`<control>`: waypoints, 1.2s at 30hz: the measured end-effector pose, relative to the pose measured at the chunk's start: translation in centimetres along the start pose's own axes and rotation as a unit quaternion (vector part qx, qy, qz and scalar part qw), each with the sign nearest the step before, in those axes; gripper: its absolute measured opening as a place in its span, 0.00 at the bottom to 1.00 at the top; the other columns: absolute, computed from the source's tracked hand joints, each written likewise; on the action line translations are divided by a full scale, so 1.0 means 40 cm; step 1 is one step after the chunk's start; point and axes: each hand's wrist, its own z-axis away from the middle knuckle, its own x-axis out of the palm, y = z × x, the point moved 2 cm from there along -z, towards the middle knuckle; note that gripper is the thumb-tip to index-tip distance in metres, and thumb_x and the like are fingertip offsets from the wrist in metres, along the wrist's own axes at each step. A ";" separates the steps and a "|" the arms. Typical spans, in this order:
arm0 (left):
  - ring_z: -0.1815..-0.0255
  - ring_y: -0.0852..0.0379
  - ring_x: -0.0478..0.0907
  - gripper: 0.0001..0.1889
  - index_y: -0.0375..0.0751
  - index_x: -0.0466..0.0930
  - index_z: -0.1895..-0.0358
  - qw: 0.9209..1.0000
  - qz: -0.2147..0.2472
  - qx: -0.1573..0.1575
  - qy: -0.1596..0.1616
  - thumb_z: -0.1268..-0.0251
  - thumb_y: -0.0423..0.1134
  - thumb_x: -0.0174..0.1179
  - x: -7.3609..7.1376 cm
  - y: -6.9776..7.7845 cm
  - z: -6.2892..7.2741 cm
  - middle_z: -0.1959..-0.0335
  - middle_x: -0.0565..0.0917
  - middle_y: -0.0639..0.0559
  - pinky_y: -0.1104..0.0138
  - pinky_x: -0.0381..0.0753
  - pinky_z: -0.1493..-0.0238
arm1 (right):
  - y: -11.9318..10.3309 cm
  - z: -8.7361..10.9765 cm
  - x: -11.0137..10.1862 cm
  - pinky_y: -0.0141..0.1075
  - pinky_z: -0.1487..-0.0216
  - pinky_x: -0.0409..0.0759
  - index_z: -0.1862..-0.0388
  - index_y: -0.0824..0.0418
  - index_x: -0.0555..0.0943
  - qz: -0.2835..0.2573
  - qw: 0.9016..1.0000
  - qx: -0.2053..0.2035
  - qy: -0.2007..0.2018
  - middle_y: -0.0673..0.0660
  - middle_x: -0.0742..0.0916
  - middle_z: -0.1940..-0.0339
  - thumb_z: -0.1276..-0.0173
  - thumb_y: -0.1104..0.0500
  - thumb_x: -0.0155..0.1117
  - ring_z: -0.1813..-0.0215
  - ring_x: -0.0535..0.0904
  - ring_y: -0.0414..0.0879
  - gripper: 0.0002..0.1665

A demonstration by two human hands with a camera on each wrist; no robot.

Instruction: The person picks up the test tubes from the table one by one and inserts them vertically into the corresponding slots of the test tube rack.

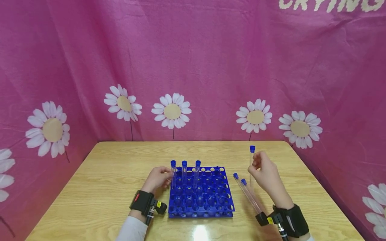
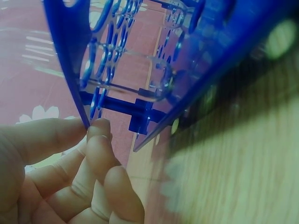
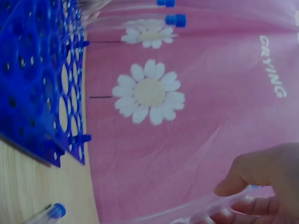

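Observation:
A blue test tube rack (image 1: 200, 213) stands on the table. In its back row, toward the left, three clear capped test tubes (image 1: 184, 172) stand upright. My left hand (image 1: 156, 178) pinches the rack's left edge; the left wrist view shows thumb and finger on the corner of the top plate (image 2: 63, 60). To the right of the rack, my right hand (image 1: 266, 172) holds up a clear test tube (image 1: 252, 157) with a blue cap, roughly upright. Two more capped test tubes (image 1: 248, 192) lie slanted side by side on the table between the rack and that hand.
The wooden table (image 1: 120, 157) carries the rack and tubes. A pink curtain (image 1: 211, 67) with daisies hangs behind and along both sides. Each wrist wears a strapped camera; the right one (image 1: 261, 219) overlaps the lower ends of the lying tubes in the head view.

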 end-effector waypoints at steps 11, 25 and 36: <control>0.83 0.61 0.72 0.07 0.30 0.80 0.57 1.000 0.003 0.001 -0.003 0.34 0.31 0.57 0.012 -0.002 -0.004 0.77 0.79 0.50 0.71 0.71 0.82 | -0.073 0.013 0.001 0.27 0.72 0.73 0.56 0.67 0.69 -0.028 0.997 -0.050 0.042 0.59 0.80 0.68 0.42 0.70 0.62 0.63 0.79 0.50 0.16; 0.82 0.61 0.73 0.08 0.31 0.80 0.57 1.000 0.001 -0.008 0.002 0.33 0.32 0.57 0.001 -0.009 -0.011 0.75 0.80 0.49 0.71 0.72 0.81 | -0.168 0.000 0.098 0.28 0.73 0.71 0.60 0.63 0.69 -0.082 0.994 -0.075 0.003 0.56 0.81 0.69 0.43 0.71 0.64 0.64 0.79 0.46 0.16; 0.82 0.61 0.73 0.08 0.30 0.80 0.57 1.000 -0.006 -0.002 0.003 0.34 0.32 0.57 -0.004 -0.005 -0.006 0.76 0.79 0.49 0.71 0.73 0.81 | -0.218 0.001 0.162 0.29 0.69 0.75 0.67 0.59 0.68 -0.111 0.990 -0.076 -0.034 0.53 0.81 0.70 0.46 0.71 0.64 0.63 0.80 0.45 0.15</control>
